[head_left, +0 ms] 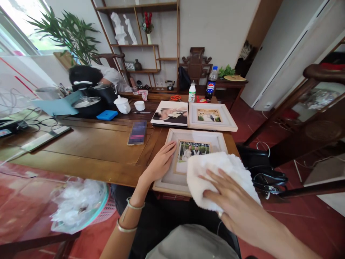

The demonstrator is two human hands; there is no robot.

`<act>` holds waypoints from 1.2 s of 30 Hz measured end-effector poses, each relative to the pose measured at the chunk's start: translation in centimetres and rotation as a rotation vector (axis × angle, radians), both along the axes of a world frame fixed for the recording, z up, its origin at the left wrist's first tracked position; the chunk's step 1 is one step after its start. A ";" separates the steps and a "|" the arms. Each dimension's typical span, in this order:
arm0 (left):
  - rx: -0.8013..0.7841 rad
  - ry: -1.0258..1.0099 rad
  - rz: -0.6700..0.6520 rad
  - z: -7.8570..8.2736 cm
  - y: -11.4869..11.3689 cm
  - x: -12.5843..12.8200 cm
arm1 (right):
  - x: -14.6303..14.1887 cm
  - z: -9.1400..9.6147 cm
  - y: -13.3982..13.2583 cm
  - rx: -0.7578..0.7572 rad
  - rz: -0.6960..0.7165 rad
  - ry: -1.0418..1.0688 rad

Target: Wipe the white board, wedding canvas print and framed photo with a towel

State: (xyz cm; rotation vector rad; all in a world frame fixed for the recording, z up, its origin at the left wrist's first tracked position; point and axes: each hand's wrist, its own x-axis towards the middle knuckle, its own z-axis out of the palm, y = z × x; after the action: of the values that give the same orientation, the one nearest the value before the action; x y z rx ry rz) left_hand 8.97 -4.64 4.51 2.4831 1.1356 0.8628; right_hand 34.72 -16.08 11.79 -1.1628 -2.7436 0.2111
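A framed wedding photo (195, 145) in a pale, wide-bordered picture frame (172, 181) lies face up at the table's near edge. My left hand (160, 162) rests on the frame's left side, its fingers stretched out along the border. In my right hand (226, 194) is a fluffy white cloth (199, 169), which covers the frame's lower right part. Whether the cloth touches the glass I cannot tell. Just behind lie a second framed photo (229, 122) and a photo panel (183, 120) with a blurred print.
On the wooden table (102, 144) are a phone (137, 133), a blue box (107, 115), a white teapot (122, 104), a cola bottle (211, 82) and a power strip (45, 138). A bag-lined basket (102, 208) stands on the floor at left. Another person (113, 77) leans down behind the pots.
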 end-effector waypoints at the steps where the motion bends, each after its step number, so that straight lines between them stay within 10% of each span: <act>1: -0.001 -0.014 -0.005 0.0 0.0 0.0 | -0.1 -0.1 -0.5 -0.008 0.012 0.013; 13: -0.012 -0.087 -0.068 -0.5 0.5 -0.5 | 0.8 -2.0 13.0 0.366 -0.321 -0.119; 23: -0.021 -0.090 -0.021 -0.4 0.4 -0.2 | -3.8 -0.7 0.3 -0.056 -0.011 -0.061; 36: -0.111 -0.206 0.016 0.3 -0.1 0.1 | -10.2 -3.2 1.3 0.155 -0.125 -0.008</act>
State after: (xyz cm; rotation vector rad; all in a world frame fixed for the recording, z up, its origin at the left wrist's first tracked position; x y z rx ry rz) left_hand 9.05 -4.73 4.84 2.2410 1.1027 1.0049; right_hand 24.52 -14.76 8.59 -1.2877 -2.6278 -0.0204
